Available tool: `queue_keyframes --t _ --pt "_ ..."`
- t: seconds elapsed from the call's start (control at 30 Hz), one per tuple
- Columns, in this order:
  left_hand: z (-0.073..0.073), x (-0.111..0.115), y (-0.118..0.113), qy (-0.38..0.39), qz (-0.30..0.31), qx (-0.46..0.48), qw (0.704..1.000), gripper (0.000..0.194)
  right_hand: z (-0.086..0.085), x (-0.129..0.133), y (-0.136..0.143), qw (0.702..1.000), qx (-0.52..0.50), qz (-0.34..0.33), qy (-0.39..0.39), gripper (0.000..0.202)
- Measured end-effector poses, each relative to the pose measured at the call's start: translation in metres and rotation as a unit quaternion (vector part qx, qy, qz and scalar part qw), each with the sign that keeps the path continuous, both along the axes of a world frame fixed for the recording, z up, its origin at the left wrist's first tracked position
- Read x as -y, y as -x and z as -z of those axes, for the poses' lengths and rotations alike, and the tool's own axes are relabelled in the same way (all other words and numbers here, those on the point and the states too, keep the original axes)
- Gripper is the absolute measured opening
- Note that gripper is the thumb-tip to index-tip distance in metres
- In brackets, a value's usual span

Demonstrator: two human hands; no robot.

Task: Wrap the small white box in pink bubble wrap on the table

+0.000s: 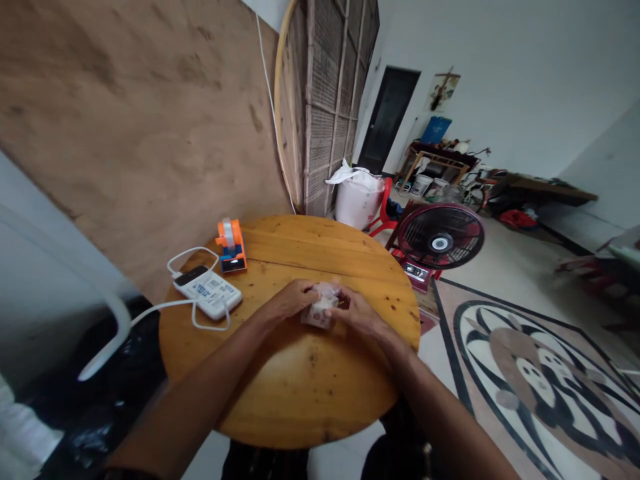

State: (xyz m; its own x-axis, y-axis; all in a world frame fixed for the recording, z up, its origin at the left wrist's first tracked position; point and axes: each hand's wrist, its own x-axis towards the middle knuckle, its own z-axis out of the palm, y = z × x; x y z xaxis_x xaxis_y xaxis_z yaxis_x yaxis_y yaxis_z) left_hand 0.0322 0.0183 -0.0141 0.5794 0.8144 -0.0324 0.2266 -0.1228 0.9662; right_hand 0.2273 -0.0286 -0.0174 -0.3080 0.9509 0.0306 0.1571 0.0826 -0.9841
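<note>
A small whitish box (318, 316) with faint reddish print stands near the middle of the round wooden table (310, 400). Its top is blurred and pale, and I cannot make out whether it is a flap or a wrapper. My left hand (295, 297) closes on the box's left upper side with bent fingers. From the right, my right hand (356, 311) grips the same box, thumb on the near side and fingers behind. The far side of the box is hidden by the fingers.
On the table's left lie a white power bank (215, 297) with a looped white cable and an orange-blue tape dispenser (232, 245). Past the right edge stands a dark red fan (440, 240). A white sack (359, 199) and a red chair (384, 208) are behind the table.
</note>
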Motion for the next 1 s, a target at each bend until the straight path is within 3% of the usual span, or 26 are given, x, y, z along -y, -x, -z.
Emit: queue_keyframes --t 0.13,0.27,0.37,0.63,0.77,1.0 --pt "0.000 -0.003 0.006 0.018 -0.002 0.031 0.999 0.039 0.007 -0.008 0.005 0.997 -0.070 0.016 0.017 0.044" --pt "-0.006 0.000 0.013 0.085 0.093 0.097 0.987 0.043 0.010 -0.009 0.008 0.996 -0.078 0.031 0.009 0.045" --pt "-0.009 0.001 0.013 0.079 0.112 0.102 0.985 0.050 0.010 -0.007 0.010 0.996 -0.087 0.031 0.005 0.050" --pt "-0.008 0.004 0.010 0.090 0.091 0.108 0.986 0.037 0.016 -0.002 0.015 0.994 -0.056 0.087 -0.029 0.059" --pt "-0.005 0.002 0.009 0.090 0.071 0.104 0.988 0.042 0.019 -0.001 0.015 0.992 -0.035 0.115 -0.049 0.069" --pt "0.000 0.003 0.007 0.115 0.039 0.110 0.986 0.047 0.019 0.000 0.015 0.992 -0.033 0.113 -0.047 0.066"
